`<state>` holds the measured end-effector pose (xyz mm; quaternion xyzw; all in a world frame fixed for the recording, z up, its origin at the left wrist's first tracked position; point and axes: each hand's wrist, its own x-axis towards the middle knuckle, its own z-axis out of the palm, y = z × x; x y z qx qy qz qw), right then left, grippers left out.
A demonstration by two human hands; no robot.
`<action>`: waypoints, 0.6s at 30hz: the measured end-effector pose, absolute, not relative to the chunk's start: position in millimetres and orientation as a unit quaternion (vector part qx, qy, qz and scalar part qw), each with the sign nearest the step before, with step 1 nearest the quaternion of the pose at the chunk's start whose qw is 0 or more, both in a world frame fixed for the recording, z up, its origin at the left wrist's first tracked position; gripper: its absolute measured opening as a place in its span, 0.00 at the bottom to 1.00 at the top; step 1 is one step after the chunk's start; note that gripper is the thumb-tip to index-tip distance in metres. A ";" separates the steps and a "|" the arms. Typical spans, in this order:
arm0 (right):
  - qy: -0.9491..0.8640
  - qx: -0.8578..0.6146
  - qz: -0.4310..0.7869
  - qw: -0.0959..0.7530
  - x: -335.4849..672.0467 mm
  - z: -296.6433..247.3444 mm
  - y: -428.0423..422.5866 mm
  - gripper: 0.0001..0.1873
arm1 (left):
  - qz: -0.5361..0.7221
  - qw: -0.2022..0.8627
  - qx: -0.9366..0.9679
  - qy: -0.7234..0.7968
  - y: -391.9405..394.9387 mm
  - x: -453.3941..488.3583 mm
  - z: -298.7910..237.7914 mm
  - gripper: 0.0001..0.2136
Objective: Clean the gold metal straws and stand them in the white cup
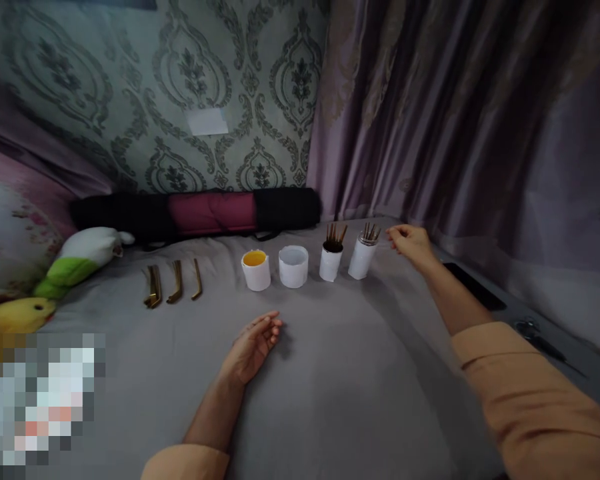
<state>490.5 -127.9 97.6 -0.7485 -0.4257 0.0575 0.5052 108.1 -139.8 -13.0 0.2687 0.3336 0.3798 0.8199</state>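
Right hand [413,244]: fingers loosely bent, nothing visible in them, just beside tall white cylindrical container [363,259] holding thin brown sticks [371,232]. Left hand [253,348]: relaxed, empty, over grey cloth sheet [350,380]. Best pinch tops, lift straight, avoid tipping.

Right of the frame's centre stands a tall white jar [361,260], thin brown sticks [371,232] poking from its mouth. Just left, a dark-mouthed white container [331,265] holds similar upright sticks. Nearer mid-frame stand two wider tubs: one pale inside [293,272], the leftmost yellow inside [257,277].
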 end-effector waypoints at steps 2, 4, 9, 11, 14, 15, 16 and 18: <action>-0.417 -0.743 0.071 0.519 487.8 94.4 -131.8 0.11 | 0.381 0.818 0.269 0.336 -140.3 107.9 -13.1 0.10; -0.408 -0.737 0.079 0.533 485.6 90.1 -135.1 0.11 | 0.382 0.816 0.271 0.339 -140.6 108.0 -12.6 0.10; -0.380 -0.716 0.097 0.577 477.0 79.2 -143.6 0.10 | 0.382 0.815 0.274 0.340 -141.2 108.3 -10.7 0.09; -0.367 -0.704 0.108 0.598 471.2 75.5 -147.5 0.10 | 0.381 0.815 0.274 0.340 -140.9 108.4 -10.8 0.10; -0.348 -0.686 0.134 0.625 460.6 69.9 -153.0 0.10 | 0.383 0.815 0.274 0.339 -140.1 108.6 -11.6 0.10; -0.342 -0.680 0.145 0.632 456.6 68.1 -154.7 0.10 | 0.382 0.815 0.274 0.338 -140.0 108.6 -11.8 0.09; -0.336 -0.675 0.159 0.637 452.5 66.3 -156.2 0.10 | 0.382 0.815 0.275 0.338 -139.9 108.6 -11.9 0.09; -0.331 -0.667 0.184 0.642 443.6 62.9 -158.7 0.10 | 0.381 0.816 0.276 0.337 -140.2 108.3 -11.7 0.10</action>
